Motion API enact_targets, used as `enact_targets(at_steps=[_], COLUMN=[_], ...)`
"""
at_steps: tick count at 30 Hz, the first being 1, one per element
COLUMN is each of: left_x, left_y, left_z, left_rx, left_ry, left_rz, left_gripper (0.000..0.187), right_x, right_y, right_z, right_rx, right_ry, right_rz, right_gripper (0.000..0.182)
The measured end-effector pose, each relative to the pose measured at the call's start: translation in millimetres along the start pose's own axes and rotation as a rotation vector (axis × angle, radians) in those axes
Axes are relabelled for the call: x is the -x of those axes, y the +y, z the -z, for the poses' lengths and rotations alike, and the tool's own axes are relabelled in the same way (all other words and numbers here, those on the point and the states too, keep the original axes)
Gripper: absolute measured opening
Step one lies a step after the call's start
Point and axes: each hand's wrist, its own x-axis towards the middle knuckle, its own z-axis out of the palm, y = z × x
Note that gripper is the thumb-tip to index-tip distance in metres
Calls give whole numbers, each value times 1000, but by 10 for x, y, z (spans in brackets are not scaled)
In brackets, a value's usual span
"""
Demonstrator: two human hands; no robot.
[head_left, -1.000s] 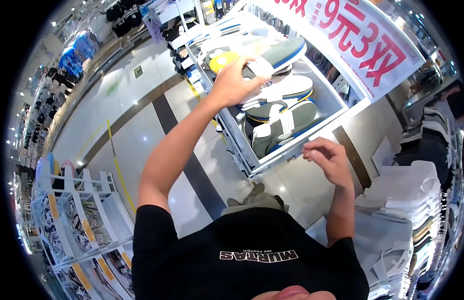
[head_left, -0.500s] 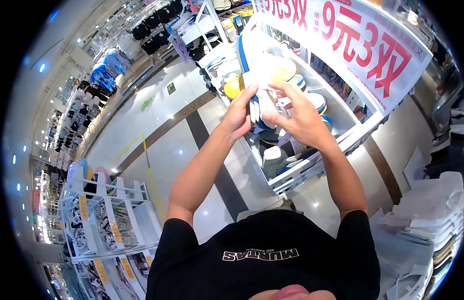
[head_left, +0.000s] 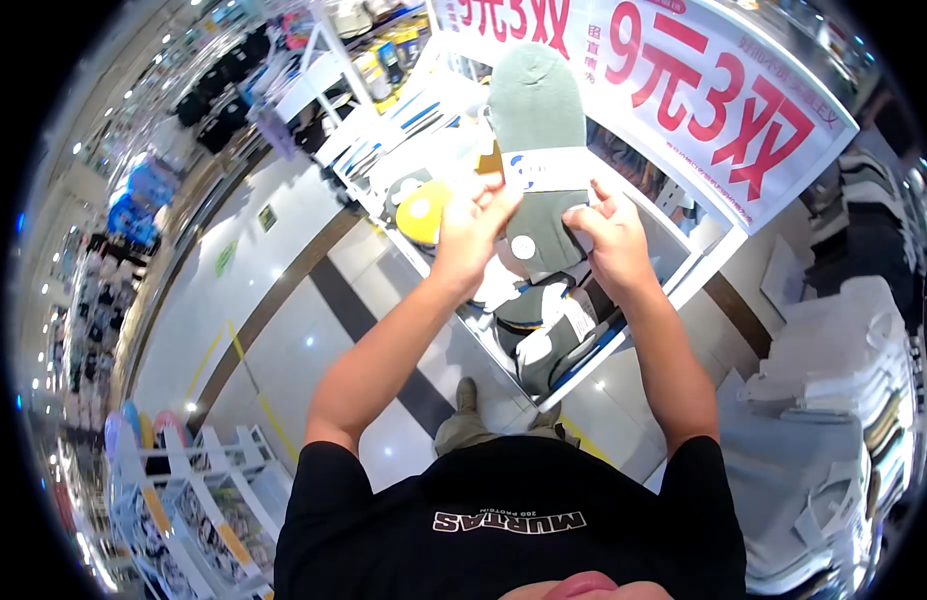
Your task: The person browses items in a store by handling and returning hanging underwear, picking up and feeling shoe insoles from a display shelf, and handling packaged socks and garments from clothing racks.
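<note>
Between my hands is a flat pair of grey-green socks (head_left: 540, 100) with a white paper band around the middle and a round pale sticker lower down. My left hand (head_left: 472, 228) is closed at the left edge of the socks, near the band. On the opposite edge, my right hand (head_left: 616, 232) grips with the thumb toward the socks and fingers bent. Below them, a white display bin (head_left: 674, 285) holds more banded socks, some dark grey and white. A yellow-and-grey pair of socks (head_left: 420, 212) lies left of my left hand.
A large white sign (head_left: 704, 90) with red lettering stands along the bin's far right side. Stacked folded clothes (head_left: 834, 370) are at the right. A white rack (head_left: 189, 500) with small goods stands lower left. Tiled floor (head_left: 284, 310) runs along the left.
My hands have moved apart. Where a white, blue-edged bundle showed between them, the broad grey-green face of the socks now shows. The view has shifted, bringing my shoe into sight.
</note>
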Motion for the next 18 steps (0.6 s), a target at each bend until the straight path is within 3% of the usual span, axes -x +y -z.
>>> enact_targets(at_steps=[1,4,8,11,14,18], left_x=[-17,-30,-292,-390,-407,-377], left_y=[-44,68,108,-39,-111,-289], left_z=[-26,-70,70,172,193,200], left_rx=[20,177,523,520,409,367], left_ry=[-86,-263,-364,-354,-312,-330], left_rz=[-40,-24,388,396,223,129], left_gripper=[35,38,42,41,26,23], right_x=[-2,41,40,-7,63,188], right_y=[-31,-94,80,226,351,273], right_z=[-5,-130,-319,-364,-434,-479], right_rx=[-67,-277,-156,170,886,951], right_ry=[30,133,236,287,531,386], right_rz=[-62,-229,-294,-140,214,291], right_gripper=[47,40,36,37,40,48])
